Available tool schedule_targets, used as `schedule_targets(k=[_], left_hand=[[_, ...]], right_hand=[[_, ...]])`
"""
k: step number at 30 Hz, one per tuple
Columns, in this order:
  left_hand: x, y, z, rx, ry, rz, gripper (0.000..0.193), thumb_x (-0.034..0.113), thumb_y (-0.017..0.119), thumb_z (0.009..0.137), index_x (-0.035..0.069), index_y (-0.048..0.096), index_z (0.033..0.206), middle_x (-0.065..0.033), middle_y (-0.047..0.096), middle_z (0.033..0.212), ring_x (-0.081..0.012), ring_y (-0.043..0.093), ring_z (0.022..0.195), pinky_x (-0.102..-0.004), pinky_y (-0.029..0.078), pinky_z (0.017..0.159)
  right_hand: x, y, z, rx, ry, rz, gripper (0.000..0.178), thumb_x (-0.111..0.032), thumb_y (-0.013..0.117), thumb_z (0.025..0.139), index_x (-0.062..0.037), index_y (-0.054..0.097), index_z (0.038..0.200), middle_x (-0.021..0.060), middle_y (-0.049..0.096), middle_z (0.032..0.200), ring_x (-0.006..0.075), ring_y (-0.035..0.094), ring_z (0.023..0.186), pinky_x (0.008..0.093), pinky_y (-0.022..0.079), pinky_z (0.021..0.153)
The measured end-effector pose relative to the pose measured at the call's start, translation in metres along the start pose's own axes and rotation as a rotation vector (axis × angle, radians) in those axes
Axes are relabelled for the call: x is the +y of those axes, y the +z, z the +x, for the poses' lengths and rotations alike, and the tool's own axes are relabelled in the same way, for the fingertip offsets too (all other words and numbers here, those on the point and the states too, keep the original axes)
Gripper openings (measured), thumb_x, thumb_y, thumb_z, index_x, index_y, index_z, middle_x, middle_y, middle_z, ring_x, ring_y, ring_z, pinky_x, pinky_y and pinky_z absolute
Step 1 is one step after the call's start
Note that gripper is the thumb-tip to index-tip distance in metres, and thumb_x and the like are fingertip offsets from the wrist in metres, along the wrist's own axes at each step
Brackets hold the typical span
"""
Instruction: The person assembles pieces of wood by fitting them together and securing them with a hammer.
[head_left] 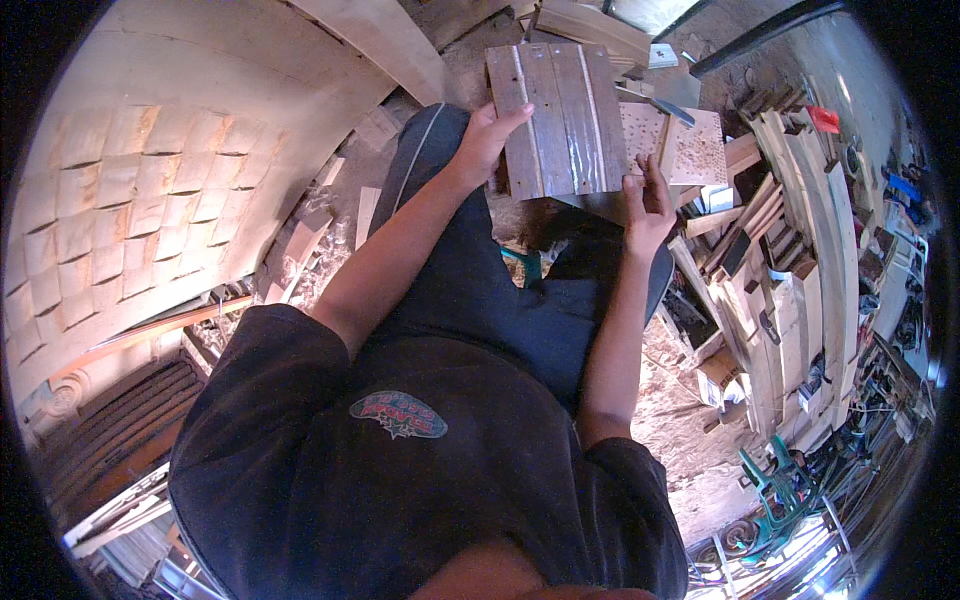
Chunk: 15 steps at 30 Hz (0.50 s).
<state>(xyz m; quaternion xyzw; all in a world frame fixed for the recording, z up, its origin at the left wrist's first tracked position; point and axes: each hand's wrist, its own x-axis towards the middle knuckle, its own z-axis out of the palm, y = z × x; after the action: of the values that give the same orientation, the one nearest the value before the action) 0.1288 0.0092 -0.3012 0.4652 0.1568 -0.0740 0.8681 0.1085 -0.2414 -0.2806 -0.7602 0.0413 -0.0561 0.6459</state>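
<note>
Panel: I see a dark slatted wooden panel point(558, 120), made of several planks with pale seams between them, held out in front of the knees, face up toward the camera.
Left hand: my left hand point(484, 140) clasps the panel's left edge, thumb lying over the top face and fingers running behind it. I judge this pinch carries most of the weight, since it wraps the edge.
Right hand: my right hand point(648, 205) is at the panel's lower right corner, fingers spread and upright. It is not closed; I cannot tell whether the palm touches the corner or hovers just beside it. I read it as a steadying or guiding hand, not a holding one.
Panel attitude: roughly flat to the view, tilted slightly, well above the floor. Held this way, its face stays open to inspection.
Pale board: a light board with many small holes point(685, 145) lies just beyond the panel's right edge, partly overlapped by it.
Timber stack: long pale planks point(800, 230) lean together at the right, near the right hand.
Curved form: a large curved wooden surface of small square blocks point(150, 180) fills the left side, well apart from both hands.
Floor: sawdust and offcuts point(690, 400) cover the ground.
</note>
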Motion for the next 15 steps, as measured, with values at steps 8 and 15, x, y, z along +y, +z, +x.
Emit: schedule_targets(k=[8,15], left_hand=[[0.0001,0.0016,-0.0016,-0.026,0.044,0.021,0.029,0.021,0.065,0.091,-0.001,0.06,0.11,-0.0058,0.066,0.098,-0.0138,0.063,0.088,-0.03,0.049,0.081],[-0.0033,-0.0008,-0.0027,-0.003,0.057,0.041,0.028,0.021,0.065,0.091,-0.001,0.062,0.108,-0.0063,0.067,0.096,-0.0137,0.063,0.087,-0.0304,0.049,0.081]], right_hand=[[0.0063,-0.0009,-0.0005,-0.013,-0.041,-0.012,0.052,-0.006,0.068,0.085,0.0065,0.05,0.132,0.0207,0.059,0.125,0.0268,0.053,0.12,0.0369,0.037,0.105],[0.0083,0.0006,-0.0013,-0.016,-0.05,-0.027,0.049,-0.004,0.064,0.087,0.0071,0.049,0.132,0.0207,0.059,0.125,0.0234,0.056,0.113,0.035,0.041,0.1]])
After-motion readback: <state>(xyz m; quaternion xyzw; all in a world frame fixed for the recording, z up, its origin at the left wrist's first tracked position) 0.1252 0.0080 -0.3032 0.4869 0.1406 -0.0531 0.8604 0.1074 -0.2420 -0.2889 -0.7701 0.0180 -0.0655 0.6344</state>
